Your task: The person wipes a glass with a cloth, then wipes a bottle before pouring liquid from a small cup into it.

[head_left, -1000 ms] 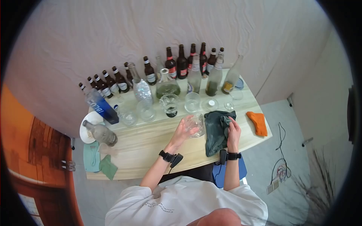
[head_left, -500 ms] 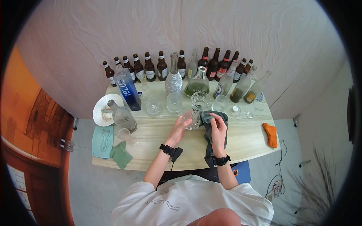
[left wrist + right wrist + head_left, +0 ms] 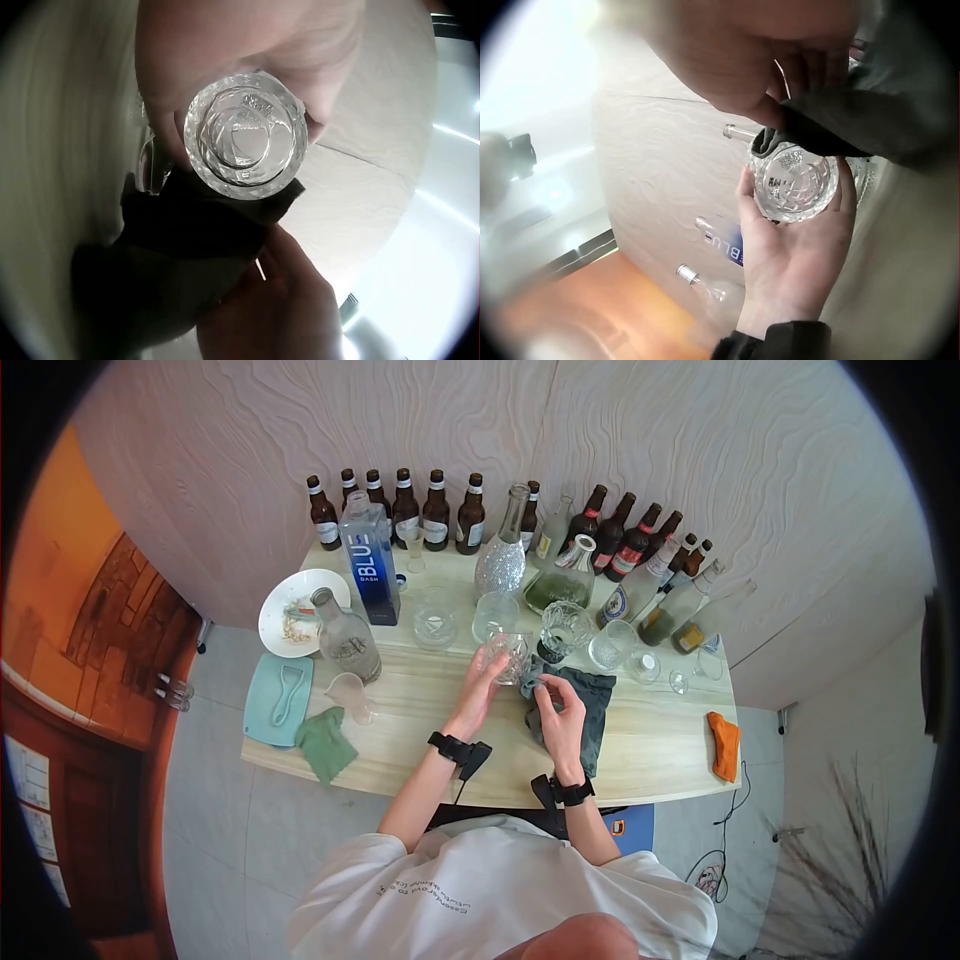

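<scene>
My left hand (image 3: 474,702) grips a clear cut-glass tumbler (image 3: 510,661) above the front part of the table, fingers and thumb round its sides. In the left wrist view the patterned round base of the tumbler (image 3: 246,139) faces the camera. Just to the right, my right hand (image 3: 563,726) pinches a dark grey-green cloth (image 3: 592,705). A fold of the cloth (image 3: 810,124) lies against the tumbler's edge in the right wrist view, and the rest hangs down below the fingers.
Behind the hands stand several glasses (image 3: 435,628), a carafe of green liquid (image 3: 560,590) and a blue bottle (image 3: 370,565). Brown bottles (image 3: 436,520) line the wall. At left are a white plate (image 3: 275,610), a teal board (image 3: 268,715) and a green cloth (image 3: 326,748); an orange cloth (image 3: 725,748) lies at right.
My right hand has brought the cloth leftward, from beside the tumbler to its edge. My left hand keeps its hold on the tumbler. The head view has shifted, showing more of the table's left side.
</scene>
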### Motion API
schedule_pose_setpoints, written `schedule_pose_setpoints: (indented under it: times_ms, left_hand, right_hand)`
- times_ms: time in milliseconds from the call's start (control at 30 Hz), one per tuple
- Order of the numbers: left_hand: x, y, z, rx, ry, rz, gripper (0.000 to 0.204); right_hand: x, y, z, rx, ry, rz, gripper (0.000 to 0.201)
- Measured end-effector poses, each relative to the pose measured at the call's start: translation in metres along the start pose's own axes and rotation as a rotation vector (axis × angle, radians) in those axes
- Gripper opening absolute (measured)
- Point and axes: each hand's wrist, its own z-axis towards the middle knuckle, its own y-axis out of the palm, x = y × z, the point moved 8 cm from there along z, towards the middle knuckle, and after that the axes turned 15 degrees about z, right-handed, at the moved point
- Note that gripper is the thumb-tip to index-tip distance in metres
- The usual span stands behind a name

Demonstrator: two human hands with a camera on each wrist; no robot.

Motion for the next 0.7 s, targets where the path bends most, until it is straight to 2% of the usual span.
schedule_pose_setpoints:
  times_ms: [33, 133, 167, 200, 267, 300, 333, 367, 433, 500, 667, 700]
  left_hand:
    - [0.001, 0.0, 0.001, 0.012, 0.013, 0.017, 0.072]
    - [0.008, 0.007, -0.004, 0.015, 0.013, 0.029, 0.068]
    - [0.011, 0.012, -0.005, 0.008, 0.003, 0.027, 0.068]
    - [0.011, 0.011, -0.004, 0.018, 0.031, 0.01, 0.068]
    - [0.004, 0.009, -0.006, 0.015, 0.057, -0.027, 0.067]
    - [-0.003, 0.013, -0.008, 0.009, 0.003, -0.103, 0.064]
    - [-0.003, 0.011, -0.004, -0.029, 0.051, -0.058, 0.063]
    - [-0.003, 0.007, 0.001, -0.068, 0.104, -0.018, 0.063]
    - [-0.012, -0.003, 0.006, -0.092, 0.107, 0.022, 0.065]
    - [-0.015, -0.006, 0.007, -0.068, 0.08, 0.004, 0.067]
    - [-0.021, -0.012, 0.006, -0.037, 0.004, -0.009, 0.07]
    - [-0.023, -0.012, 0.007, -0.037, 0.003, -0.004, 0.07]
  right_hand:
    - [-0.003, 0.001, -0.002, -0.017, 0.031, -0.007, 0.023]
    - [-0.057, -0.001, -0.007, 0.005, -0.248, -0.302, 0.028]
    - [-0.083, 0.0, -0.009, 0.012, -0.253, -0.256, 0.032]
    - [-0.105, 0.002, -0.011, -0.035, -0.242, -0.082, 0.028]
    - [-0.143, 0.015, -0.025, -0.276, -0.086, 0.67, 0.022]
    - [-0.179, 0.03, -0.037, -0.46, -0.018, 0.942, 0.02]
    - [-0.217, 0.042, -0.048, -0.639, 0.035, 1.211, 0.019]
    - [-0.253, 0.044, -0.053, -0.802, -0.052, 1.297, 0.019]
    - [-0.296, 0.043, -0.066, -1.038, -0.152, 1.458, 0.023]
    - [-0.306, 0.036, -0.073, -1.094, -0.12, 1.538, 0.024]
    - [-0.297, 0.035, -0.094, -1.062, 0.164, 1.559, 0.023]
    - [-0.296, 0.033, -0.092, -1.068, 0.055, 1.539, 0.022]
